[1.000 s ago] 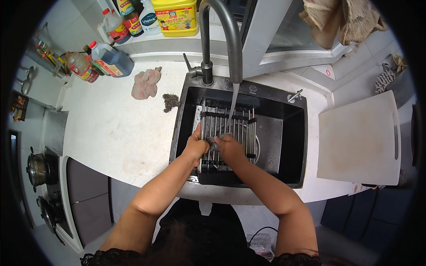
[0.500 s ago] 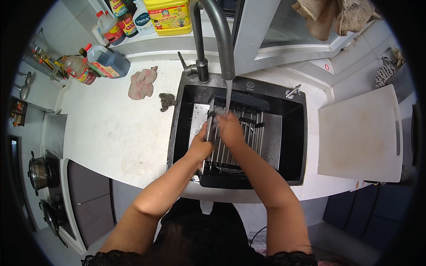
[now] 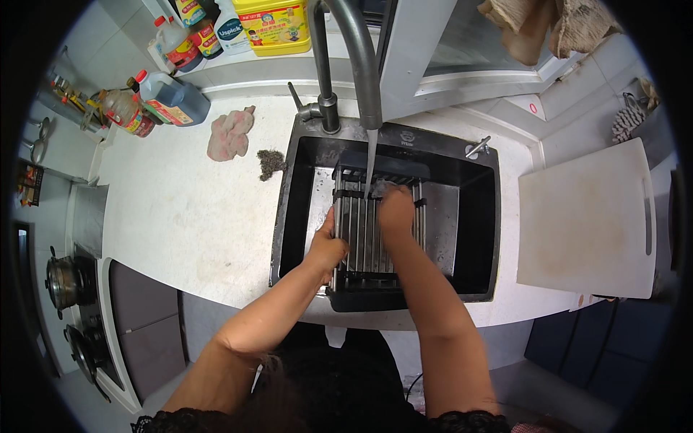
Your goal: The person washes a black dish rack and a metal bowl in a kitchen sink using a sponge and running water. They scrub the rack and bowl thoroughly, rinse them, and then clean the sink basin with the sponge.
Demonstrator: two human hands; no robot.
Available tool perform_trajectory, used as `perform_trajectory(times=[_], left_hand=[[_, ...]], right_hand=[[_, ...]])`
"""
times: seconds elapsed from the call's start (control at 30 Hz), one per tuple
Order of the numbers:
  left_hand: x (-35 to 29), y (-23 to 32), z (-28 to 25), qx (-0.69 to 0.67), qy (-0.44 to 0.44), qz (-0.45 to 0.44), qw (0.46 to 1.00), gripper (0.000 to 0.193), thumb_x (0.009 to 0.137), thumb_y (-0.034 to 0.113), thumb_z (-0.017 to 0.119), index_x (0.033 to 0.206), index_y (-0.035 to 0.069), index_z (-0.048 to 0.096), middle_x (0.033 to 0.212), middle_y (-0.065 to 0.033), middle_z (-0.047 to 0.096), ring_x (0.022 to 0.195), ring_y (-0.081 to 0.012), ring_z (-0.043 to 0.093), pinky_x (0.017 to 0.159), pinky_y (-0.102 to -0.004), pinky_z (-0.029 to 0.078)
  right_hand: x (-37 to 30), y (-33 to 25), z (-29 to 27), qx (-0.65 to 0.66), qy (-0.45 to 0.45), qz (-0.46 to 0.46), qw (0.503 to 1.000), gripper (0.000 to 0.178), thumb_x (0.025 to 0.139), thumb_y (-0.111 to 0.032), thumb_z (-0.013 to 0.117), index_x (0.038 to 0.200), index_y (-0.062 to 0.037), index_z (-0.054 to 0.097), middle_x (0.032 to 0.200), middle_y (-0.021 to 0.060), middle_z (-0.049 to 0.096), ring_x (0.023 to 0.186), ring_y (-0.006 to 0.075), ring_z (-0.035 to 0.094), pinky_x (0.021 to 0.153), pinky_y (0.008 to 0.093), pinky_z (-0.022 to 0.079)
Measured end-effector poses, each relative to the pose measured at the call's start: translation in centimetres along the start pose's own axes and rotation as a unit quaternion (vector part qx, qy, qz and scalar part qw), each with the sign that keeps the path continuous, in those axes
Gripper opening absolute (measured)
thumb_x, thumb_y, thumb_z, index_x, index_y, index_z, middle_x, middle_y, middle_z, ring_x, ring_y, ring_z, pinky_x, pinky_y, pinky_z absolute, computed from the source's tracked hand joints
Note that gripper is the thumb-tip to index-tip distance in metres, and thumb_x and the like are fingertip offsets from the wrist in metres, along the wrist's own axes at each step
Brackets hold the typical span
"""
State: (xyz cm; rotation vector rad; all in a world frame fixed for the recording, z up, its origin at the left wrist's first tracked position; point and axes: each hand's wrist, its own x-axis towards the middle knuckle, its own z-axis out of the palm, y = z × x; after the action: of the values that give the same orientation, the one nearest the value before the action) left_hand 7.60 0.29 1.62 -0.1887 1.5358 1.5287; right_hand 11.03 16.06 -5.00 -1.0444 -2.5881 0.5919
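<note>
A drain rack [image 3: 359, 242] with steel bars and black end frames sits inside the black sink [image 3: 494, 216], its near end by the front rim. My left hand [image 3: 327, 249] is closed around the rack's left side rail. My right hand [image 3: 397, 211] is closed, resting over the far right part of the bars. From its fingers sticks out a small pale wad [image 3: 380, 189], whose kind I cannot make out. Water [image 3: 372, 155] runs from the grey faucet [image 3: 368, 101] onto the bars just left of that hand.
Left of the sink lie a dark steel-wool scourer [image 3: 271, 164] and a pinkish rag [image 3: 230, 134]. Bottles [image 3: 173, 101] and a yellow tub [image 3: 273, 27] stand along the back. A white cutting board [image 3: 585, 220] rests at the right. Pots [image 3: 63, 281] are at far left.
My right hand has moved right across the bars, away from the left rail. The rack has turned flatter, and its near end has come slightly toward me. My left hand keeps its hold.
</note>
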Motion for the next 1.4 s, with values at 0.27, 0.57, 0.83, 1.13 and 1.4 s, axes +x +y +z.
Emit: perform_trajectory(times=[0.27,0.57,0.83,1.13,1.4], left_hand=[[0.1,0.7,0.0,-0.005,0.008,0.018,1.000,0.093,0.064,-0.020,0.039,0.147,0.019,0.022,0.093,-0.0054,0.062,0.066,-0.0131,0.058,0.054,-0.0263,0.048],[-0.9,-0.3,0.7,0.000,0.005,0.024,1.000,0.089,0.067,-0.018,0.043,0.147,0.015,0.022,0.098,-0.0065,0.061,0.070,-0.0123,0.059,0.057,-0.0240,0.047],[-1.2,-1.3,1.0,-0.015,0.007,-0.008,1.000,0.089,0.067,-0.018,0.043,0.147,0.016,0.022,0.090,-0.0059,0.062,0.061,-0.0117,0.056,0.053,-0.0245,0.045],[-0.4,-3.1,0.3,0.038,0.002,0.031,0.999,0.090,0.068,-0.017,0.043,0.148,0.018,0.022,0.088,-0.0050,0.061,0.063,-0.0114,0.055,0.053,-0.0246,0.045],[-0.4,-1.3,-1.1,-0.004,0.014,0.026,1.000,0.090,0.067,-0.015,0.044,0.148,0.014,0.018,0.110,-0.0097,0.060,0.082,-0.0157,0.060,0.068,-0.0234,0.048]], right_hand=[[-0.2,-2.7,-0.1,0.161,-0.024,-0.104,0.981,0.032,0.079,-0.007,0.057,0.110,-0.0034,0.062,0.095,0.0201,0.058,0.087,0.0373,0.059,0.077,0.0427,0.050],[0.0,-5.4,-1.7,0.012,-0.169,-0.011,0.985,0.046,0.079,-0.019,0.059,0.121,-0.0015,0.054,0.101,0.0225,0.058,0.087,0.0366,0.062,0.075,0.0431,0.052],[-1.7,-3.1,0.7,-0.002,-0.125,-0.042,0.991,0.033,0.077,-0.020,0.063,0.106,-0.0033,0.064,0.097,0.0164,0.058,0.091,0.0317,0.060,0.078,0.0408,0.051],[-1.6,-4.0,0.5,0.076,-0.076,-0.073,0.992,0.028,0.080,-0.009,0.057,0.107,-0.0039,0.063,0.099,0.0173,0.057,0.094,0.0339,0.058,0.081,0.0422,0.049],[-3.0,-0.1,-0.5,0.083,-0.061,-0.122,0.987,0.022,0.081,-0.004,0.053,0.099,-0.0016,0.064,0.096,0.0174,0.060,0.094,0.0347,0.058,0.082,0.0425,0.048]])
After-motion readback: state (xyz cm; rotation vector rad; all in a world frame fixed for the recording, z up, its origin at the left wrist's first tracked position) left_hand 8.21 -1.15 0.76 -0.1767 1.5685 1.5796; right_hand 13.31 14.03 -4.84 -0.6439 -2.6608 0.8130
